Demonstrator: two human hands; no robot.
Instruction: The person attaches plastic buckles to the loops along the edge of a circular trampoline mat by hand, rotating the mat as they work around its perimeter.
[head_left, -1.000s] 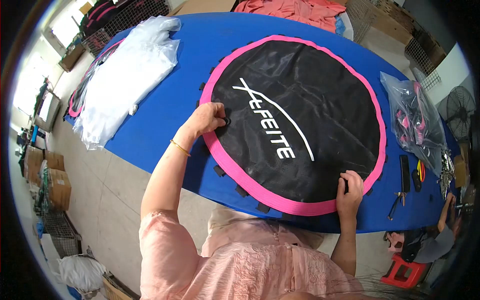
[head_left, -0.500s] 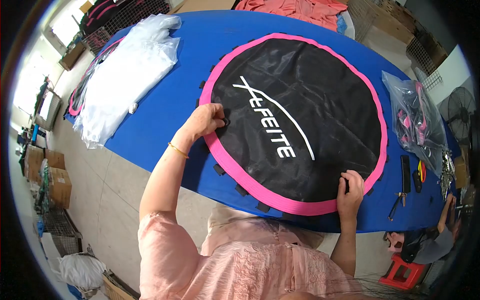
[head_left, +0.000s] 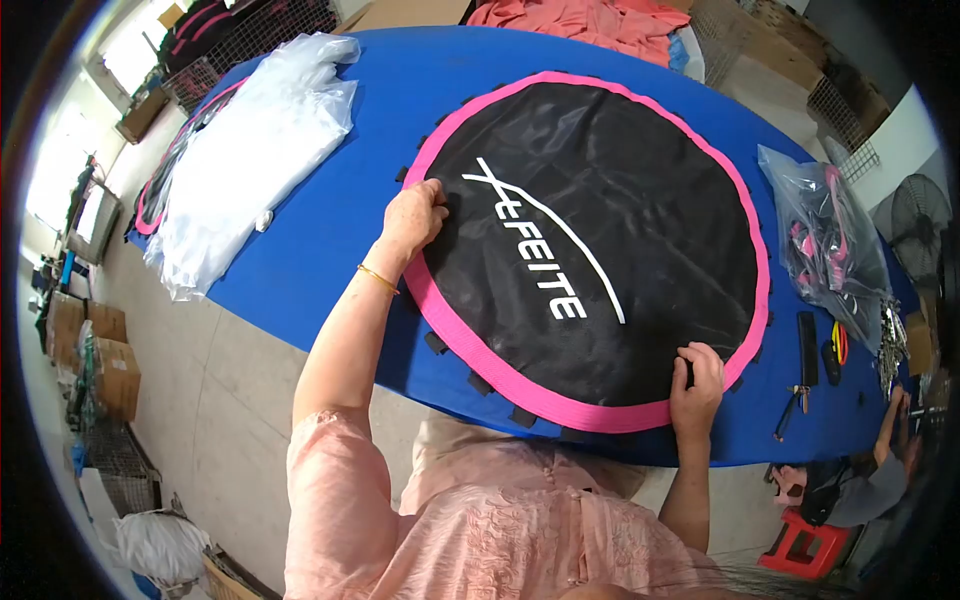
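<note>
A round black trampoline mat (head_left: 640, 200) with a pink border and white "XEFEITE" lettering lies flat on a blue-covered table (head_left: 290, 270). Black tabs stick out around its edge. My left hand (head_left: 413, 215) is closed on the mat's left border, with fingertips curled over the black fabric; whatever is under them is mostly hidden. At the lower right border my right hand (head_left: 697, 390) has its fingers bent and closed on the edge, a bit of black showing between thumb and forefinger.
Clear plastic bags (head_left: 255, 150) lie at the left over another pink-edged piece. On the right are a plastic bag of pink and black parts (head_left: 830, 235), a black strip (head_left: 807, 347), a tool (head_left: 793, 412) and metal pieces (head_left: 890, 350). Another person's arm (head_left: 888, 430) shows near a red stool (head_left: 803, 543).
My left hand has moved up along the mat's left border. My right hand keeps its place on the edge. The view has shifted slightly.
</note>
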